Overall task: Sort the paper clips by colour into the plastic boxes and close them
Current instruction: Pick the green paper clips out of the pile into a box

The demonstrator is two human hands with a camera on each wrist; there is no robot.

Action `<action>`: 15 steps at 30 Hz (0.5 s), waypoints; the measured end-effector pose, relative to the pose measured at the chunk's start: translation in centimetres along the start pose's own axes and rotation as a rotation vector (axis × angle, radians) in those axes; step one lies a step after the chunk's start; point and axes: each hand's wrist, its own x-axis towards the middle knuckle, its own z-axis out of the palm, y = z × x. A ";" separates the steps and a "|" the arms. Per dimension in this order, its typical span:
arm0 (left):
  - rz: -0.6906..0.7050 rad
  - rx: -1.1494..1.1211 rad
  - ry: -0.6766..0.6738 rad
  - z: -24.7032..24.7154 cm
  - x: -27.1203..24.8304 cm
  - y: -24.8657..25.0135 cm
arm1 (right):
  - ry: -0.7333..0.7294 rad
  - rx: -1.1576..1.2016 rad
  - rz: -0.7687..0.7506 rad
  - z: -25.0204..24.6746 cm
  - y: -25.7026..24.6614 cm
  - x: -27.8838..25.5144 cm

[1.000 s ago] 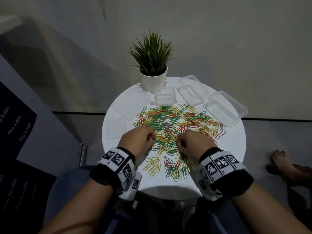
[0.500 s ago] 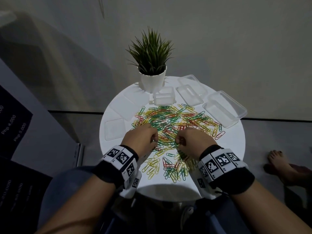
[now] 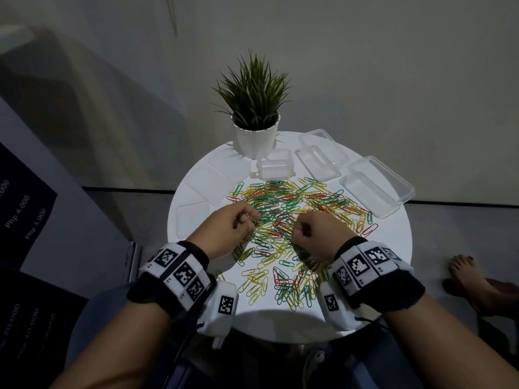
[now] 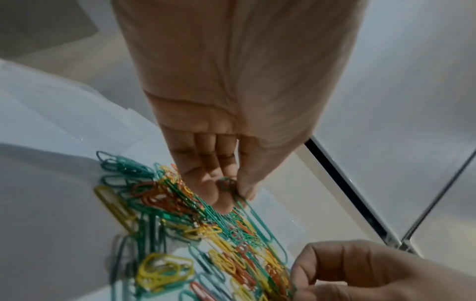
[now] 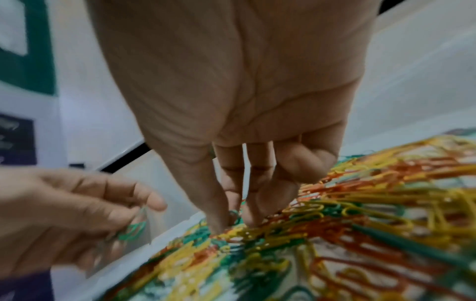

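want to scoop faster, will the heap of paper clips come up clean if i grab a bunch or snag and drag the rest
Probably snags: the paper clips lie crossed and interlocked in a dense heap, so a bunch likely drags neighbours. Each is thin wire, likely light and stiff. The left hand pinches only green ones, which suggests picking singly works better on the smooth white table.

In the head view, part of the paper clips (image 3: 283,220) is covered by the left hand (image 3: 230,228) and right hand (image 3: 317,234). At three o'clock a bare foot (image 3: 471,279) is cut off by the picture's edge. The right wrist view is blurred.
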 end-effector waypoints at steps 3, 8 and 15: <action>-0.063 -0.163 -0.023 0.1 0.0 0.1 | 0.058 0.304 0.024 -0.6 0.9 -0.3; -0.239 -0.579 0.046 0.9 0.2 1.2 | -0.002 0.998 0.126 -0.6 1.8 -1.5; -0.449 -1.309 0.183 2.3 1.0 2.2 | -0.003 1.335 0.264 -0.2 1.8 -1.5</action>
